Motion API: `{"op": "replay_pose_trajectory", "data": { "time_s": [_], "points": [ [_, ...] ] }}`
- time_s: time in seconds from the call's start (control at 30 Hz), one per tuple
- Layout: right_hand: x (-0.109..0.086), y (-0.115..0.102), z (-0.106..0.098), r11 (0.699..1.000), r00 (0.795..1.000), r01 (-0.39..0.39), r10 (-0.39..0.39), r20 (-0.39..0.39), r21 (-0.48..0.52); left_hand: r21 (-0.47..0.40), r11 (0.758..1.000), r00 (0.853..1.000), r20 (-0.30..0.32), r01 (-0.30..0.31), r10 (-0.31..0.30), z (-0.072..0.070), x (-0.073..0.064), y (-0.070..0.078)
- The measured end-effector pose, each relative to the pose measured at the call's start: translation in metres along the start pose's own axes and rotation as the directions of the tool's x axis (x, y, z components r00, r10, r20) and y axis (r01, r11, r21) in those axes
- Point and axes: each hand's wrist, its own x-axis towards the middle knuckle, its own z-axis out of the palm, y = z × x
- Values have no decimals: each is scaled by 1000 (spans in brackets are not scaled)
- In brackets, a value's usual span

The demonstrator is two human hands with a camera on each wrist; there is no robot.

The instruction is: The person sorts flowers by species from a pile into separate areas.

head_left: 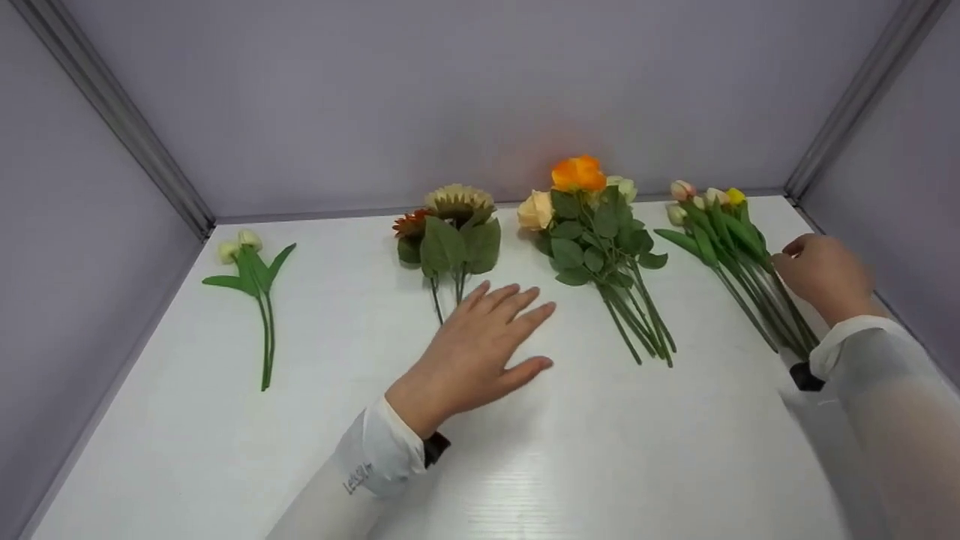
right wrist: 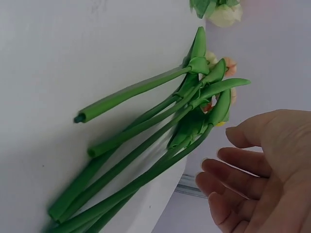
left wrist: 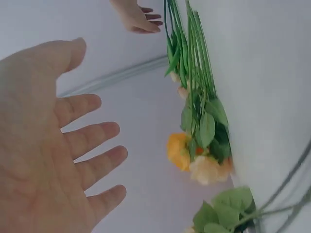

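My left hand [head_left: 480, 352] hovers palm-down with fingers spread, just before the sunflower-like flowers [head_left: 460, 225], overlapping their stems in the head view. In the left wrist view its palm [left wrist: 39, 160] holds nothing. At the right, my right hand [head_left: 825, 274] hangs beside a bunch of tulips [head_left: 724, 225] with pink, white and yellow heads. Its fingers [right wrist: 238, 177] are loosely bent and a gap separates them from the green tulip stems [right wrist: 136, 145] in the right wrist view. Between the hands lies a bunch of roses [head_left: 592, 225], orange, peach and whitish, with leafy stems.
Two white tulips [head_left: 253, 274] lie alone at the left of the white table [head_left: 510, 480]. Pale grey panels enclose the table, with a back wall [head_left: 480, 97] close behind the flower heads and a side wall [head_left: 907, 195] near my right hand.
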Motion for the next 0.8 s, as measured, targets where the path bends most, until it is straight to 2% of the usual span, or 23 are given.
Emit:
{"op": "replay_pose_trajectory", "data": {
  "time_s": [0.07,0.13,0.23,0.33,0.4,0.47,0.57,0.67,0.73,0.8],
  "points": [
    [-1,-8,-1,1000,999,14,-14,-32,20,28,997,997,-33,73,-72,-6,-8,-16],
    [-1,-21,0,998,997,45,-42,-66,41,46,987,986,-73,151,-147,-12,-18,-33],
    [-3,-47,5,991,988,114,-105,-116,75,48,959,953,-129,281,-273,-20,-37,-62],
    [-9,-80,13,975,971,196,-179,-156,104,25,907,897,-157,421,-412,-28,-58,-92],
    [-17,-104,20,957,956,262,-240,-171,122,9,858,849,-148,514,-507,-31,-74,-112],
    [-26,-129,29,930,934,338,-313,-173,141,-9,801,795,-117,599,-596,-35,-90,-132],
    [-41,-169,46,872,882,465,-440,-170,154,-34,714,713,-52,699,-700,-40,-116,-158],
    [-58,-208,67,797,809,586,-567,-156,147,-44,631,632,41,775,-774,-41,-137,-180],
    [-70,-233,81,735,747,665,-648,-151,132,-46,587,589,97,808,-802,-40,-147,-191],
    [-83,-255,97,652,661,750,-734,-157,109,-54,543,545,150,838,-825,-39,-155,-201]
  ]
}}
